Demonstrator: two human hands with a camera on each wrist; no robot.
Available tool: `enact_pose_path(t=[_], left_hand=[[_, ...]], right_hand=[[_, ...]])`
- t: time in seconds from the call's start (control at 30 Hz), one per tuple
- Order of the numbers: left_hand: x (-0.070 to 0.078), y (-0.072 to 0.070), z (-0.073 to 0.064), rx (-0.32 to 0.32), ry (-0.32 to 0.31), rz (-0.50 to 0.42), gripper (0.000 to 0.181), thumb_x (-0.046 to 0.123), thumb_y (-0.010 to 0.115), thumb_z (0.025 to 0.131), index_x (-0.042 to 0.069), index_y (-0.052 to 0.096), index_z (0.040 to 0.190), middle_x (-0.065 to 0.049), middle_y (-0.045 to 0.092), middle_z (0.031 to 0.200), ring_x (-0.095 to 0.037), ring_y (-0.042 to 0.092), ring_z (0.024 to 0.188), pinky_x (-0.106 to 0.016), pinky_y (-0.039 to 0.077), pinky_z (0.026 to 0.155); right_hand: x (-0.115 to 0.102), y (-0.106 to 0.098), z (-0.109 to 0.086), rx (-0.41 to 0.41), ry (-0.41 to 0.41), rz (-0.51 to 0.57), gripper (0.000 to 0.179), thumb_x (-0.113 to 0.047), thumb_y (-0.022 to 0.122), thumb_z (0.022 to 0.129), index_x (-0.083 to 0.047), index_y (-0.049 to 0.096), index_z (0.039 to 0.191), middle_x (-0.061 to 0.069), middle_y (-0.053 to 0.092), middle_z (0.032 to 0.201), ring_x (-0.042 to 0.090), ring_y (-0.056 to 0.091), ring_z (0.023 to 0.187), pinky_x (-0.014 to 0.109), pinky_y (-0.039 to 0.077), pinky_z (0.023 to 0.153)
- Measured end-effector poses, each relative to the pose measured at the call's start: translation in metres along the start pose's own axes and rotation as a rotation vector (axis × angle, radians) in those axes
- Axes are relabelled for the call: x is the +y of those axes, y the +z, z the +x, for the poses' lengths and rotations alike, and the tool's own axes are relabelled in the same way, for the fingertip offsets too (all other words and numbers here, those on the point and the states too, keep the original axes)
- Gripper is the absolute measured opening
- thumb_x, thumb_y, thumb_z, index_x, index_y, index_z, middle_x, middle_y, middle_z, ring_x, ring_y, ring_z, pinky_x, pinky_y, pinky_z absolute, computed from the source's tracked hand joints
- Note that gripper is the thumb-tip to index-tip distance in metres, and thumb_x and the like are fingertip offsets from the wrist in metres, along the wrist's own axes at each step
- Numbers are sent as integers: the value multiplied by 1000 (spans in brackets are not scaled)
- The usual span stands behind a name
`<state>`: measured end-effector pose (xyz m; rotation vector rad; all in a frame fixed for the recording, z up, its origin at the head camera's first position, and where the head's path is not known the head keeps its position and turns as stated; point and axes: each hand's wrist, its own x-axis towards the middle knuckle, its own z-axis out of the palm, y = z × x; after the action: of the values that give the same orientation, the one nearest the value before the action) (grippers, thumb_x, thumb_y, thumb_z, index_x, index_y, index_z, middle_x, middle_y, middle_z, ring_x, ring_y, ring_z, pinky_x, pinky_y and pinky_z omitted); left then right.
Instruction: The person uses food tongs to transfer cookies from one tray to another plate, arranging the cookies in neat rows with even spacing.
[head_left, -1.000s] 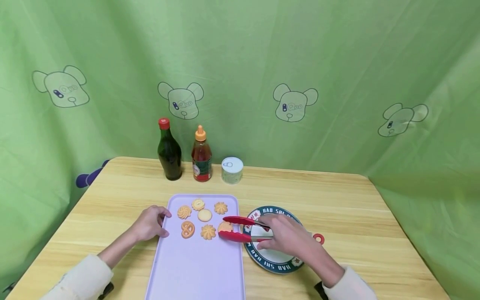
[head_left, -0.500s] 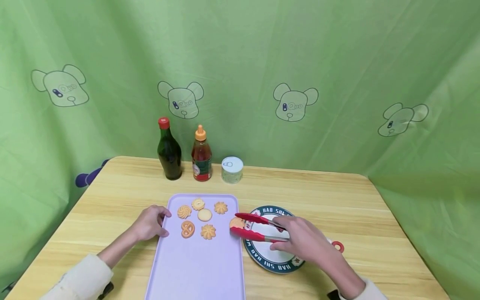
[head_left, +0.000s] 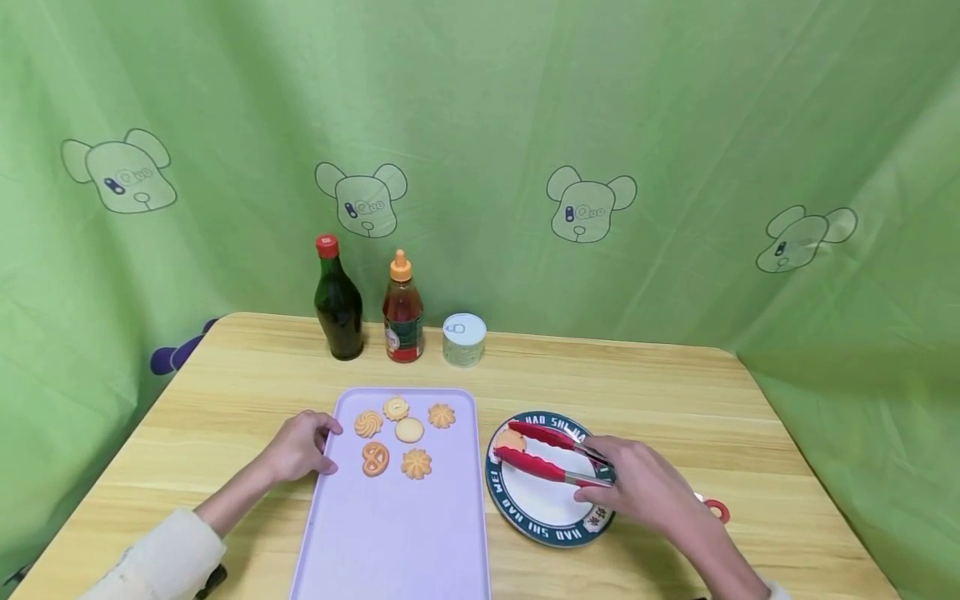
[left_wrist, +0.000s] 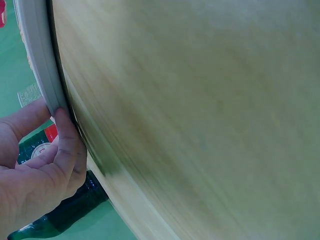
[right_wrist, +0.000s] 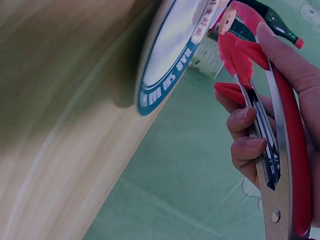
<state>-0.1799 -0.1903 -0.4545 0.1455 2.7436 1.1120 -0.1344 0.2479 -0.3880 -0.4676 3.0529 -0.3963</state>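
My left hand (head_left: 298,447) pinches the left rim of the lilac tray (head_left: 397,542) between thumb and fingers, seen closely in the left wrist view. Several cookies lie at the tray's far end, among them a pretzel-shaped cookie (head_left: 376,459) and a plain round cookie (head_left: 409,430). My right hand (head_left: 637,483) grips red-tipped metal tongs (head_left: 542,465). Between the tong tips is a round cookie (head_left: 512,442), over the left part of the green-rimmed plate (head_left: 551,535). In the right wrist view, my fingers wrap round the tong handles (right_wrist: 285,150).
Behind the tray stand a dark green bottle (head_left: 340,308), a sauce bottle (head_left: 403,321) with an orange cap and a small can (head_left: 464,340). The plate sits just right of the tray on the wooden table (head_left: 712,400). A green curtain (head_left: 480,125) hangs behind.
My right hand has moved right with the tongs, carrying the round cookie from the tray's right side to over the plate. My left hand has stayed at the tray's rim.
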Motion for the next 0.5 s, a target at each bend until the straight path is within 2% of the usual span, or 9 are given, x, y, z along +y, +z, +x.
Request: enact_pose_path(t=[0.5], left_hand=[[1,1,-1,2,-9,-15,50,-7,81,57,-7,62,103,-13,56,83,-17,53,71,-27,48,61]], right_hand=[[18,8,-3,-13,57,0,63,-37,83,66,-7,64,119,14,67,117,33,62,106,51,52,88]])
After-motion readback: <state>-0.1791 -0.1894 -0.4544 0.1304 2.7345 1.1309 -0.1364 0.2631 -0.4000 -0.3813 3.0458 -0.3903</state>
